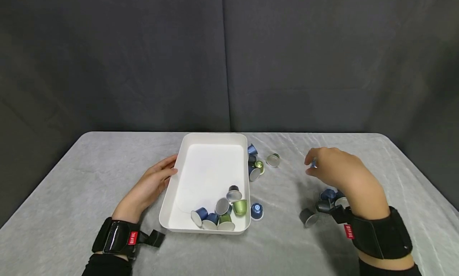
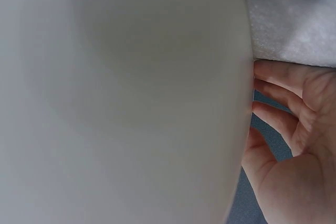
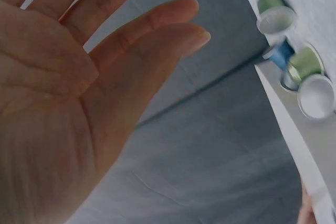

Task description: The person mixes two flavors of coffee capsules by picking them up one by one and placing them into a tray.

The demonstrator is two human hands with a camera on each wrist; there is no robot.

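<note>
A white tray (image 1: 168, 200) sits at the table's middle, with several blue, green and silver coffee capsules (image 1: 222, 212) at its near end. My left hand (image 1: 168, 166) lies flat on the table, its straight fingers (image 2: 278, 98) touching the tray's left wall (image 2: 131, 103). My right hand (image 1: 311, 164) hovers above the table to the right of the tray and pinches a small blue capsule (image 1: 313, 163) at its fingertips. In the right wrist view the palm (image 3: 79, 103) fills the frame and the capsule is hidden.
Loose capsules lie outside the tray: a cluster (image 1: 255, 164) against its right rim, a silver one (image 1: 273, 160), a blue one (image 1: 256, 211), and a group (image 1: 328, 196) with a dark one (image 1: 308, 217) under my right wrist. A dark curtain hangs behind the grey table.
</note>
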